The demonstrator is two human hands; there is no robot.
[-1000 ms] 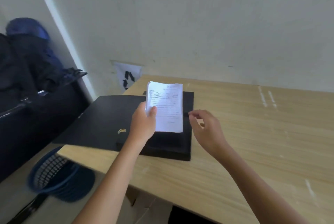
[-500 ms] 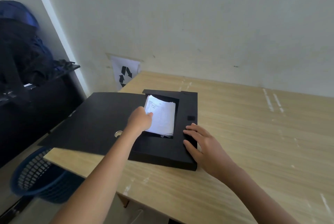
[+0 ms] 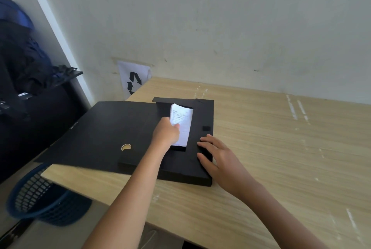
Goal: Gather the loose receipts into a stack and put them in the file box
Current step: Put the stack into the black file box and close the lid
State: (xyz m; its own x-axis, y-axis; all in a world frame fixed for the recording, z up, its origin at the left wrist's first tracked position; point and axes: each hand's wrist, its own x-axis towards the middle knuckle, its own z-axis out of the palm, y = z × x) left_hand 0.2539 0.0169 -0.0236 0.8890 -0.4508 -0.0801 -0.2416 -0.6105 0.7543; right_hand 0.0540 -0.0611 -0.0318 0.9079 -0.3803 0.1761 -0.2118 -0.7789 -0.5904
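The stack of receipts [image 3: 181, 126] sits partly down in the open well of the black file box [image 3: 202, 114], its far end curling up and its near left edge pinched by the left hand [image 3: 166, 133], thumb on top of the paper and the other fingers hidden beneath it. The right hand [image 3: 218, 158] lies just to the right of the stack with fingers spread flat on the box's right rim, pressing it down and gripping nothing. The receipts look like thin, light, floppy paper: they should bend under their own weight, fan apart or slide over one another if held loosely, and crease easily, so the best hold is probably a firm pinch across the whole thickness near one long edge, as the left hand has it. To the left of the left hand the box's lid [image 3: 104, 128] lies swung open and flat, jutting past the edge of the table [image 3: 281, 148], with a round finger hole [image 3: 126, 147] in it just left of the left forearm. The narrow well walls close around the stack seem the only obstruction. Beyond the hands a recycling sign [image 3: 134, 82] hangs on the wall; below and left of the left arm stands a blue basket [image 3: 36, 200] on the floor, and dark bags [image 3: 22, 63] are piled further left.
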